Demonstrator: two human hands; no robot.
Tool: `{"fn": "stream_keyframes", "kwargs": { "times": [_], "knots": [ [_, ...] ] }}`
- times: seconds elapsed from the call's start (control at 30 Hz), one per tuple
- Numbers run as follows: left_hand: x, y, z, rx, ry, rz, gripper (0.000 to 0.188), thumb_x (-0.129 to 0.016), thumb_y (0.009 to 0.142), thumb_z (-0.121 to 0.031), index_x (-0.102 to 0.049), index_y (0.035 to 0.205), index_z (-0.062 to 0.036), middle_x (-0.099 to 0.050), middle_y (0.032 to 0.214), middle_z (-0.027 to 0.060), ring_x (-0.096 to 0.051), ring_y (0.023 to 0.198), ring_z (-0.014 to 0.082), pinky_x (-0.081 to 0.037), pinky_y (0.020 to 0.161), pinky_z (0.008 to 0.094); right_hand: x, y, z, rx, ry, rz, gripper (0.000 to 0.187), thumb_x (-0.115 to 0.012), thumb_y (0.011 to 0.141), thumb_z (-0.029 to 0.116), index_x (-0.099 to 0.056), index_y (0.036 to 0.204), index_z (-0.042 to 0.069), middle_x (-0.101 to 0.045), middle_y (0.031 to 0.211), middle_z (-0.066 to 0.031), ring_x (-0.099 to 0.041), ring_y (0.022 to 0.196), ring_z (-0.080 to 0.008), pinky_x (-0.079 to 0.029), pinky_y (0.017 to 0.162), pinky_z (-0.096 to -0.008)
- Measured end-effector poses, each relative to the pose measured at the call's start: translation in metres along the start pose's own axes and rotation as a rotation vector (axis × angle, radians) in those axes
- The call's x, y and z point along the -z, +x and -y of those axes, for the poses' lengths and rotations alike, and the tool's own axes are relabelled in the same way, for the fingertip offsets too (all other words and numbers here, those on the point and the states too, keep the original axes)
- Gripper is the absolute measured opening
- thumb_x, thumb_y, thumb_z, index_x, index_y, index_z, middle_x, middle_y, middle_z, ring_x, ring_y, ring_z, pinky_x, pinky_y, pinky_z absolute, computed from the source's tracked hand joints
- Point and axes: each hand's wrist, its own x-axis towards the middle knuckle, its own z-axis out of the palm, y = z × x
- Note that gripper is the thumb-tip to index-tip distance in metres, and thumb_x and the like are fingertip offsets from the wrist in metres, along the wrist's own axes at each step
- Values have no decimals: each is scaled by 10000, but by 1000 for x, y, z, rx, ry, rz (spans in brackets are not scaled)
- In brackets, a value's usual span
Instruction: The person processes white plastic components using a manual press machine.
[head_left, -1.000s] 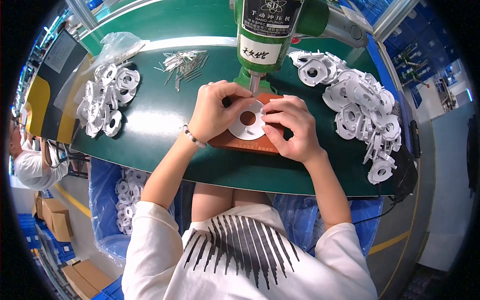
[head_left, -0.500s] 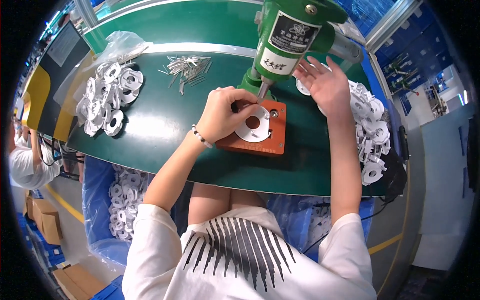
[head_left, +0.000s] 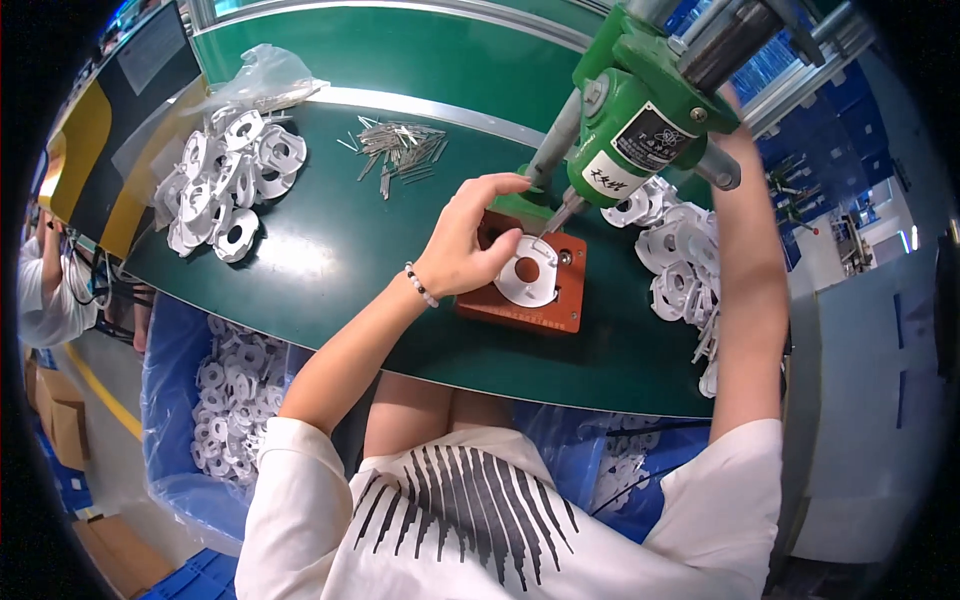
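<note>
A white plastic ring (head_left: 528,294) with a large central hole lies on an orange fixture block (head_left: 562,316) under a green hand press (head_left: 625,120). The tip of the press's punch stands just over the ring's far edge. My left hand (head_left: 468,238) is at the ring's left side, thumb and fingers apart, with the thumb by the ring's rim. Behind the press head, up at the right, is my right hand (head_left: 738,115); it is blurred and its fingers are mostly hidden, so its grip does not show.
Thin metal pins (head_left: 400,145) lie in a heap on the green table (head_left: 330,260). White ring parts (head_left: 225,185) are piled at the left, with another pile (head_left: 680,260) at the right. A blue lined bin (head_left: 170,400) of such parts stands below. Another person (head_left: 65,290) is at far left.
My left thumb and fingers have parted from their pinch over the ring. My right hand has gone up and right, behind the press head. The whole view has shifted.
</note>
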Motion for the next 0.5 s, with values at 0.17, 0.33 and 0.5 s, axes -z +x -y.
{"fn": "stream_keyframes", "kwargs": {
  "times": [0.17, 0.33, 0.5],
  "knots": [
    [5, -1, 17, 455, -408, 335, 406, -400, 800, 66, -522, 1184, 20, -587, 1094, 108, -576, 1022, 186, -445, 905, 287, -56, -8, 86, 420, -380, -274, 294, -369, 928, 270, -556, 975, 49, -574, 968, -160, -530, 826, -275, -470, 765, -433],
    [2, 0, 19, 382, -331, 338, 402, -365, 808, 106, -588, 1132, 22, -601, 1061, 104, -589, 984, 186, -457, 891, 304, -116, -86, 145, 816, -540, -435, 279, -385, 919, 271, -584, 897, 77, -594, 853, -126, -517, 710, -234, -468, 699, -401],
    [3, 1, 19, 309, -215, 314, 402, -389, 770, 112, -618, 1086, 13, -616, 1015, 129, -605, 939, 205, -469, 867, 308, -171, -231, 87, 952, -129, 87, 165, -412, 875, 171, -458, 718, 153, -424, 670, 0, -418, 604, -151, -394, 651, -311]
  ]
}}
